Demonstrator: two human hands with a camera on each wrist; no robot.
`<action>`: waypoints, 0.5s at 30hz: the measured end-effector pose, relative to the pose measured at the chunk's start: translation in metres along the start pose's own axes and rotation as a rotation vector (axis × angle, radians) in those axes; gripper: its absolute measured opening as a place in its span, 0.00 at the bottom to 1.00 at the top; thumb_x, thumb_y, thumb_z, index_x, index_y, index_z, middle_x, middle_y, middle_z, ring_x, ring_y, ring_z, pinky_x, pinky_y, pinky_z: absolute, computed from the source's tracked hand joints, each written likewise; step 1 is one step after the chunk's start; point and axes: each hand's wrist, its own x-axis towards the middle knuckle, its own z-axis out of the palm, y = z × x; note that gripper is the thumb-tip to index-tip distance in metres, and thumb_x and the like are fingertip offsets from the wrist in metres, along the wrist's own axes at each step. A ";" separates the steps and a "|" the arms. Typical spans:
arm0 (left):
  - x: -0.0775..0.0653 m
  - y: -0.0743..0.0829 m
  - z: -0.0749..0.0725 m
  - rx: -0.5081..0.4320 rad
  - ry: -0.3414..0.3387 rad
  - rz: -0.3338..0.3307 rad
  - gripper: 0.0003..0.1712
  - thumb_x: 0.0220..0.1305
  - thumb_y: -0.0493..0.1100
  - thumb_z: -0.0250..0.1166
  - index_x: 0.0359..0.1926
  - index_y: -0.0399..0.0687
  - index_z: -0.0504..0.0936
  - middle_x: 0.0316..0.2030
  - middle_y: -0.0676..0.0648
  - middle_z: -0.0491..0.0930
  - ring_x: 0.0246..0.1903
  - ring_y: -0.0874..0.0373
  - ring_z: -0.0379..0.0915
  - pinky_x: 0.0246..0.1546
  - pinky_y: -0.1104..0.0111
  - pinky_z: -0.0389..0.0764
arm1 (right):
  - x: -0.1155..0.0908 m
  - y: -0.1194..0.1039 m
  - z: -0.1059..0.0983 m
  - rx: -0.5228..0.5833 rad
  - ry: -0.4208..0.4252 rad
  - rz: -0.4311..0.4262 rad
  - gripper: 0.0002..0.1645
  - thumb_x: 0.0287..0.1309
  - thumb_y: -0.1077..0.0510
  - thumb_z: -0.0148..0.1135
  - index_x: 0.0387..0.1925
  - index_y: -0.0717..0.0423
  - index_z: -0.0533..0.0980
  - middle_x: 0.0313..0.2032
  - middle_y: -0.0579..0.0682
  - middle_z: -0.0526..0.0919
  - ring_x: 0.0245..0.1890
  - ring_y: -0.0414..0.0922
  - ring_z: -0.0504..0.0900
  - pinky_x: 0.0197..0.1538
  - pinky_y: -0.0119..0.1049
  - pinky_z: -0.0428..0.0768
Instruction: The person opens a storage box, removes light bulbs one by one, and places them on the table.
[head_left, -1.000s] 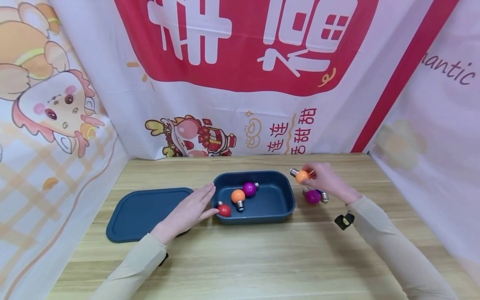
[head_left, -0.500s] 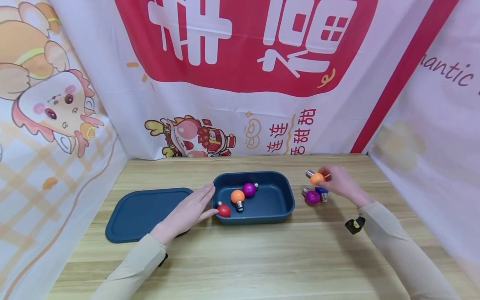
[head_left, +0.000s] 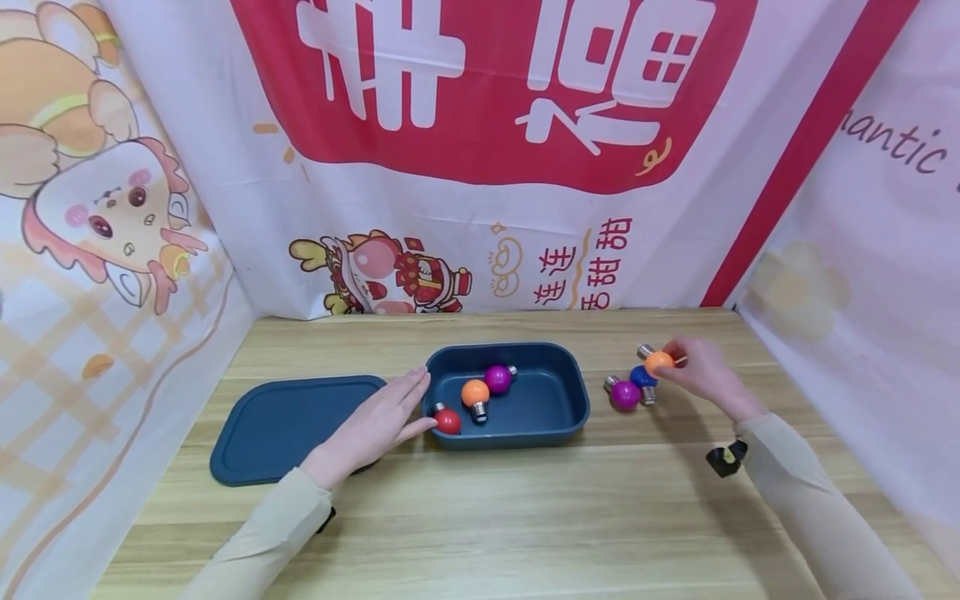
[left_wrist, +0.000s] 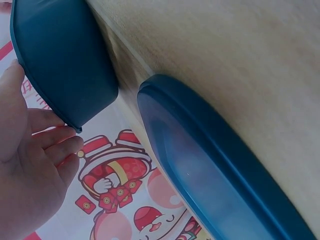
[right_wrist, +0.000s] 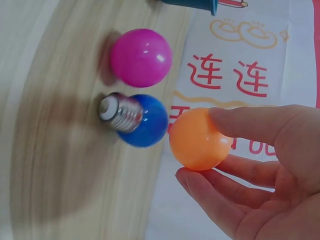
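Note:
My right hand (head_left: 703, 373) pinches an orange light bulb (head_left: 659, 363) between thumb and fingers, its metal base pointing up and left. In the right wrist view, that bulb (right_wrist: 199, 140) is close to a blue light bulb (right_wrist: 154, 122); a purple light bulb (right_wrist: 141, 57) lies beside the blue one on the table. My left hand (head_left: 375, 425) rests with extended fingers at the left end of a dark blue container (head_left: 551, 400). The left wrist view has its fingertips (left_wrist: 70, 132) at the container's rim. Inside lie a red bulb (head_left: 447, 422), another orange bulb (head_left: 475, 392) and another purple bulb (head_left: 497, 379).
A flat dark blue lid (head_left: 281, 429) lies on the wooden table (head_left: 510, 517) left of the container, partly behind my left hand. Printed cloth (head_left: 495, 250) hangs along the back and both sides of the table.
My right hand has moved right and slightly toward me with the orange bulb, from near the container's right end to beside the blue bulb. The left hand stays at the container.

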 end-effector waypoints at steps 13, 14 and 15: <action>0.000 0.000 0.001 -0.001 -0.005 -0.003 0.45 0.68 0.64 0.58 0.73 0.38 0.62 0.74 0.38 0.61 0.73 0.44 0.60 0.71 0.50 0.68 | -0.014 0.019 -0.004 -0.045 -0.003 0.085 0.23 0.56 0.54 0.70 0.41 0.73 0.78 0.37 0.68 0.84 0.37 0.57 0.82 0.37 0.42 0.81; 0.000 0.000 0.001 -0.002 -0.006 -0.004 0.45 0.68 0.64 0.58 0.73 0.38 0.62 0.74 0.38 0.61 0.73 0.44 0.60 0.71 0.50 0.68 | -0.015 0.020 -0.004 -0.043 -0.004 0.092 0.23 0.56 0.54 0.70 0.41 0.73 0.78 0.36 0.67 0.84 0.36 0.57 0.81 0.37 0.40 0.80; 0.000 0.000 0.000 -0.004 -0.007 -0.004 0.45 0.68 0.64 0.58 0.73 0.38 0.62 0.74 0.38 0.61 0.73 0.44 0.60 0.71 0.50 0.68 | -0.016 0.021 -0.004 -0.041 -0.008 0.098 0.23 0.56 0.54 0.70 0.41 0.73 0.77 0.36 0.67 0.84 0.36 0.56 0.81 0.36 0.38 0.79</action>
